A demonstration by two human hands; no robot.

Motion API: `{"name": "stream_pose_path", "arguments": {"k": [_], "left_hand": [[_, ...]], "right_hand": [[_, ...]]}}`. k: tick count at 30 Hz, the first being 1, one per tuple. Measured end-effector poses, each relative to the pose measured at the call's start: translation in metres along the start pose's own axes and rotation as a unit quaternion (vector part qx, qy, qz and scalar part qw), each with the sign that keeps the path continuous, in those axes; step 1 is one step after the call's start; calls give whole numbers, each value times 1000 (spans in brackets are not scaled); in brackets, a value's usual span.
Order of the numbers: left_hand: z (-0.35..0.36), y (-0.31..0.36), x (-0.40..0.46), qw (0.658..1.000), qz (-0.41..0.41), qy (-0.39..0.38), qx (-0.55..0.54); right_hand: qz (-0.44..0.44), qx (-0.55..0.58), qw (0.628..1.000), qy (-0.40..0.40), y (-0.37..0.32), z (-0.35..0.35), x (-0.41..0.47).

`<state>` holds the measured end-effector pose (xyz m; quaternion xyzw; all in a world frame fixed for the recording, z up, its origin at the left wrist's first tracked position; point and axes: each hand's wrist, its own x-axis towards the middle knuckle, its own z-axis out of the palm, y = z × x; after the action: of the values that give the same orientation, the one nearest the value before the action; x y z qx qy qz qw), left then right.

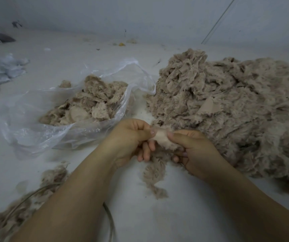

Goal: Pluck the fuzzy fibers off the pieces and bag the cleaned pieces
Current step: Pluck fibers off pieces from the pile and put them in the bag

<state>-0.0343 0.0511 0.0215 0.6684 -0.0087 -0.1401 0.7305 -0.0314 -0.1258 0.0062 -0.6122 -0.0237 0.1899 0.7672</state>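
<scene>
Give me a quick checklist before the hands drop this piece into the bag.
1. Piece held by both hands: ok, left hand and right hand pinch it.
2. Fuzz fully plucked off it: cannot tell; fuzzy edge still shows below.
3. Plastic bag mouth open toward the hands: ok.
4. Room in the bag: ok, bagged pieces lie low.
5. Unprocessed pile apart from the bag: ok.
</scene>
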Motion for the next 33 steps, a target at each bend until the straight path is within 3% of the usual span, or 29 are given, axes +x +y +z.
{"name": "stream_pose_path", "arguments": {"k": [3, 8, 14, 18, 20, 23, 25, 29, 33], "left_hand": [[0, 1, 2, 997, 38, 57, 27], [9, -1, -3, 991, 65, -7, 118], [10, -6, 4, 992, 53, 107, 46], [5, -6, 7, 979, 74, 177, 72], [0, -4, 6, 986, 63, 134, 79], [3, -3, -1, 993, 9, -14, 117], [4, -3, -3, 989, -10, -72, 128], [-5, 0, 0, 997, -24, -61, 50], [-6, -2, 2, 998, -33, -61, 4]], "right_hand": [[-1, -6, 1000, 3, 1, 0, 1], [-17, -93, 995, -44, 3, -3, 0], [-7, -88, 995, -36, 1, -2, 0], [5, -38, 999, -21, -1, -1, -1], [11, -20, 1000, -21, -2, 0, -2], [13, -30, 999, -37, -4, -1, -3], [15, -41, 999, -33, -4, -2, -3], [13, -12, 1000, -2, 1, -4, 1], [-1, 1, 999, -34, 1, -6, 1]]}}
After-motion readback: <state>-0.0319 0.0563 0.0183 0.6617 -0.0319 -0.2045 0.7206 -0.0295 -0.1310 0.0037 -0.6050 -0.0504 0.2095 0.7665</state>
